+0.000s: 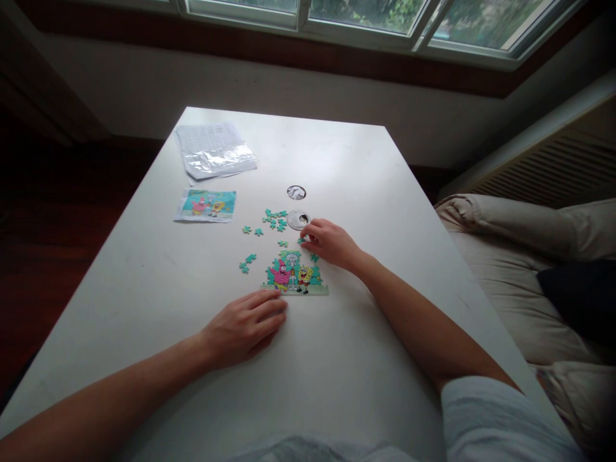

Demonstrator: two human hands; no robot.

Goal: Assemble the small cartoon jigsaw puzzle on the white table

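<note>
View from the head camera, looking down on a white table (366, 160). A partly assembled cartoon puzzle (296, 273) is being shown near the middle of the table, with its lower edge finished and its upper edge ragged.

The right hand (332, 244) is being held just above and to the right of the puzzle. Its fingertips are being drawn narrowly together on a small teal piece (301, 241), which is being pinched low over the table, close to the puzzle's upper right corner and just below a round grey cap (298, 220). The left hand (245, 327) is being rested palm down on the table, with its fingers loosely extended and nothing held. Its fingertips are lying just beside the puzzle's lower left corner.

A cluster of loose teal pieces (275, 219) is being displayed just left of the cap, and a few more pieces (247, 263) are lying to the left of the puzzle. A round opening (296, 192) in the table is being seen beyond the cap. Further left, a printed reference picture (206, 205) is lying flat, and a clear plastic bag over a printed sheet (215, 151) is lying beyond it. Pale cushions (505, 256) are being seen to the right of the table, and a window (385, 13) is running along the top.
</note>
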